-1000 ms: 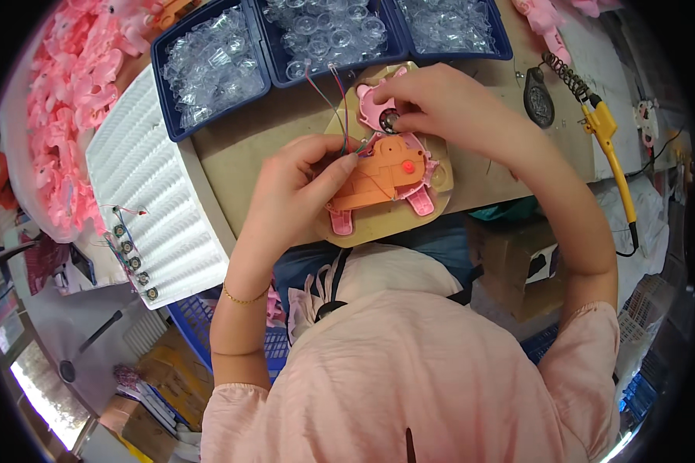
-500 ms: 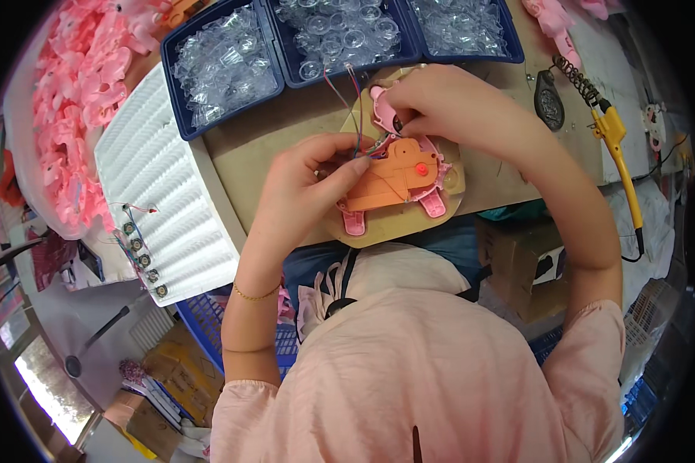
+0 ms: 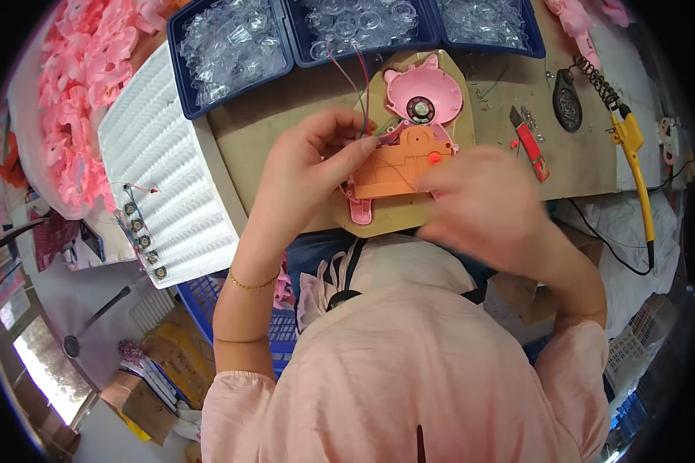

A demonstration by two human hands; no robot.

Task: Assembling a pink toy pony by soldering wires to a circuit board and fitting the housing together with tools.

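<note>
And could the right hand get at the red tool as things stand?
Probably yes: the right hand is near the red tool, and nothing visible covers it or blocks the way, though blur hides whether that hand holds anything.

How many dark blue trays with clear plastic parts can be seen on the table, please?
3: a left tray, a middle tray and a right tray, side by side at the picture's top edge; more could be hidden beyond it.

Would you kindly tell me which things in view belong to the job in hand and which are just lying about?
Seemingly in the job: pink toy shell, round black disc in it, orange piece, thin wires by the left hand, tan board beneath.

Seemingly just lying about: red cutter, yellow soldering iron, blue trays of clear parts, heaped pink parts.
</note>
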